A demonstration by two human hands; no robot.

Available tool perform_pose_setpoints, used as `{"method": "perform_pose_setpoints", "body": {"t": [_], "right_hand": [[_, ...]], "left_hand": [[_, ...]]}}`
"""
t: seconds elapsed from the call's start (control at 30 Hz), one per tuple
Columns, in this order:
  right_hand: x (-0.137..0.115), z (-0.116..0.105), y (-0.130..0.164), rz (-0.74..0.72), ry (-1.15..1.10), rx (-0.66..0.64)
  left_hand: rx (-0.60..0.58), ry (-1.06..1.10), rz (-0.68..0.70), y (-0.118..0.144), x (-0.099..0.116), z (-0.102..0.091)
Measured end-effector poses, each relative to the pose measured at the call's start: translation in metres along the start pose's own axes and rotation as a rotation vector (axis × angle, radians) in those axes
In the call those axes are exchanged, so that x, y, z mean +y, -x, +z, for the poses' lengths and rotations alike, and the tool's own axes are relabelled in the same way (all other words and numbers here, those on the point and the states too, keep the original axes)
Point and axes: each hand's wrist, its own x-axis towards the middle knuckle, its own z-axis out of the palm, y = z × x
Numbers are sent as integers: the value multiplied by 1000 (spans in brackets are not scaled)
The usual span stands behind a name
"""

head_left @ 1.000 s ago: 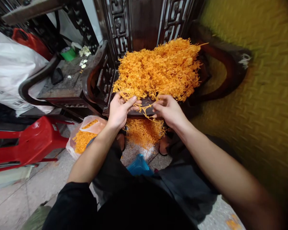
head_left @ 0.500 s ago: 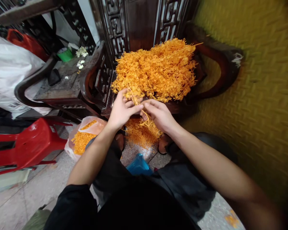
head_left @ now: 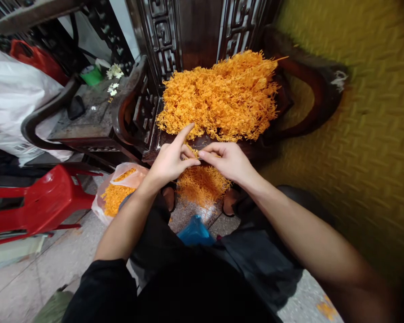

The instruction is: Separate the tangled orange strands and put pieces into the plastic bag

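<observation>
Both hands meet at the front edge of the dark carved wooden chair seat (head_left: 161, 139). Left hand (head_left: 170, 159): index finger sticks straight out toward the big heap of orange stringy plant strands (head_left: 218, 96), the other fingers curl in with the thumb pinching a small orange sprig (head_left: 194, 153). Right hand (head_left: 230, 159): thumb and forefinger closed on the same sprig from the other side, fingertips of both hands touching or nearly touching. The sprig sits between the two pinches, just in front of the heap's near edge, mostly hidden by fingers.

The heap fills the chair seat, piled against the carved back. Below the hands, a smaller pile of loose orange strands (head_left: 202, 184) lies on the speckled floor. To its left, a clear plastic bag with orange strands inside (head_left: 116, 195). Red plastic stool (head_left: 40, 202) far left.
</observation>
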Motion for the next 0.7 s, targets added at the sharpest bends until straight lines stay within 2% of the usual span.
{"method": "perform_pose_setpoints", "body": {"t": [0.1,0.23,0.43,0.53,0.63,0.7], "right_hand": [[-2,-5,0,-34,105,111],[-7,-3,-1,-112,208,283],[-3,7,-13,-271,402,384],[14,-14,-33,-186,452,495],[35,-50,-49,-61,424,691],[41,-64,-49,-113,320,727]], "left_hand": [[-3,-6,-35,2,11,0],[73,119,-140,-2,21,3],[154,233,-235,-12,33,5],[212,242,-238,-9,37,-4],[365,317,-183,-2,31,-18],[391,420,-151,-1,21,-22]]}}
